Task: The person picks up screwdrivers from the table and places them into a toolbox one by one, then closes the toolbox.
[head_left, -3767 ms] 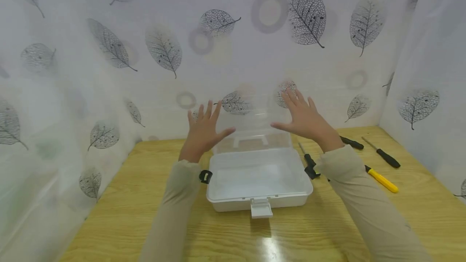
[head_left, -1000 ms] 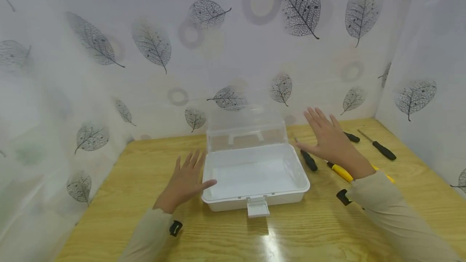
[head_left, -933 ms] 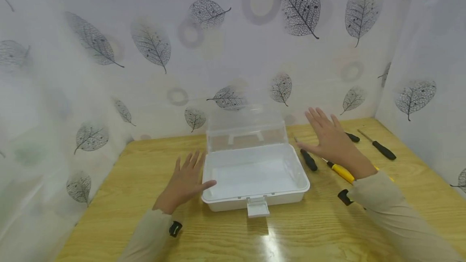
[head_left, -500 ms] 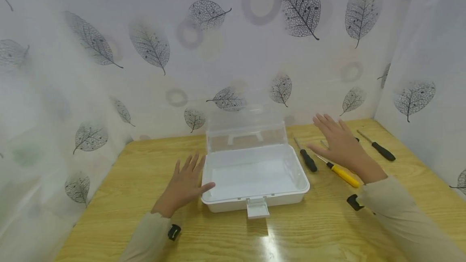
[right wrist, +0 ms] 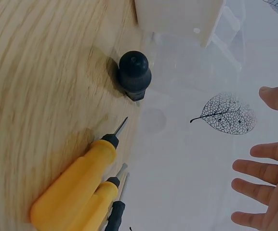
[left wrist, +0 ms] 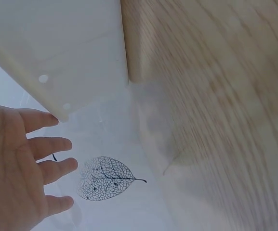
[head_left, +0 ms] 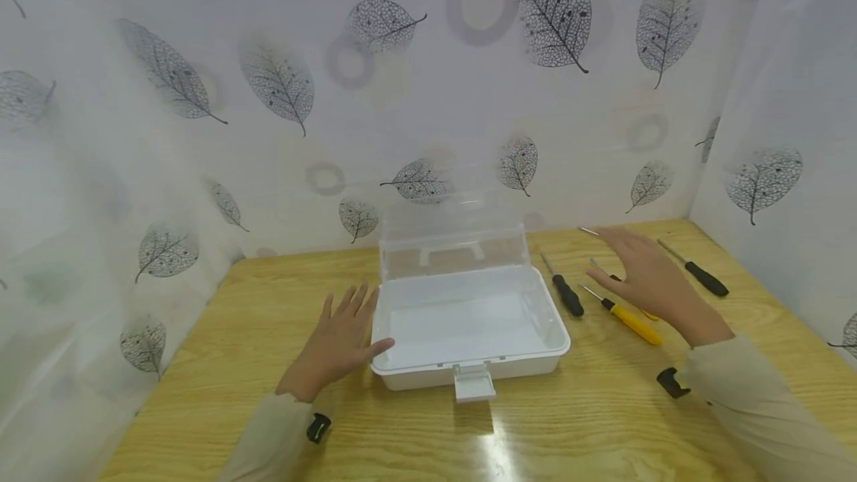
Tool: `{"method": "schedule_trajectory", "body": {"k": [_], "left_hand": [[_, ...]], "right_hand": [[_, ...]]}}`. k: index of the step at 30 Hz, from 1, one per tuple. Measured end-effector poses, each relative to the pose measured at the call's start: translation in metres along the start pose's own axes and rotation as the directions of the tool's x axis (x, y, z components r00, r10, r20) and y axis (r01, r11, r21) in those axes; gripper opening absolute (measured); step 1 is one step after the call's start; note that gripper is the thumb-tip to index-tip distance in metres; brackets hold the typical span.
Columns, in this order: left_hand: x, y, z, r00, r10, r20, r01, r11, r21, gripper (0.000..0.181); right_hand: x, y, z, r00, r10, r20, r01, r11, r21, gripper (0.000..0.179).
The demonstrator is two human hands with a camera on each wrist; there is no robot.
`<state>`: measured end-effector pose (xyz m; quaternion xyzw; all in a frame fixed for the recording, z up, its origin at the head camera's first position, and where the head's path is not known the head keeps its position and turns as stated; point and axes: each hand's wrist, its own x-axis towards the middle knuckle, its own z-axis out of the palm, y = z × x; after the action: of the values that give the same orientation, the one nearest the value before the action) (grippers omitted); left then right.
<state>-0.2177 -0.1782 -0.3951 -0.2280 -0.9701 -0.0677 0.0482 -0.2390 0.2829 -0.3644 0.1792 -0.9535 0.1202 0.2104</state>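
A white plastic box (head_left: 469,322) stands on the table with its see-through lid (head_left: 455,236) raised at the back and its front latch (head_left: 474,383) hanging down. My left hand (head_left: 335,348) spreads its fingers beside the box's left side, the thumb reaching over the rim. In the left wrist view, a fingertip (left wrist: 47,119) overlaps the rim's corner. Over the screwdrivers on the right hovers my right hand (head_left: 659,285), fingers extended and holding nothing. Below it lie a yellow screwdriver (head_left: 632,320) and a second yellow screwdriver (right wrist: 98,204), largely hidden by the hand in the head view.
Between box and right hand lies a black-handled screwdriver (head_left: 567,294); another black screwdriver (head_left: 706,278) is farther right. A metal shaft (head_left: 588,230) pokes out behind the right fingers. Leaf-patterned curtain (head_left: 428,95) encloses the wooden table (head_left: 268,318) at the back and sides.
My right hand has moved right and lower over the screwdrivers, uncovering more of the nearer yellow one. My left hand, earlier raised beyond the box, came down at its left side and now barely moves.
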Motion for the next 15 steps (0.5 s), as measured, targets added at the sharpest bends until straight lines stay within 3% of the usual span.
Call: {"method": "schedule_trajectory", "body": {"k": [7, 15], "left_hand": [[-0.001, 0.001, 0.0, 1.0, 0.001, 0.009, -0.001, 1.0, -0.006, 0.08], [-0.002, 0.005, -0.003, 0.999, -0.004, 0.04, 0.004, 1.0, -0.008, 0.078]], "right_hand": [[-0.006, 0.004, -0.003, 0.997, 0.055, 0.056, -0.052, 0.997, -0.051, 0.063], [-0.013, 0.014, -0.002, 0.995, 0.063, 0.081, -0.059, 0.997, -0.048, 0.065]]}}
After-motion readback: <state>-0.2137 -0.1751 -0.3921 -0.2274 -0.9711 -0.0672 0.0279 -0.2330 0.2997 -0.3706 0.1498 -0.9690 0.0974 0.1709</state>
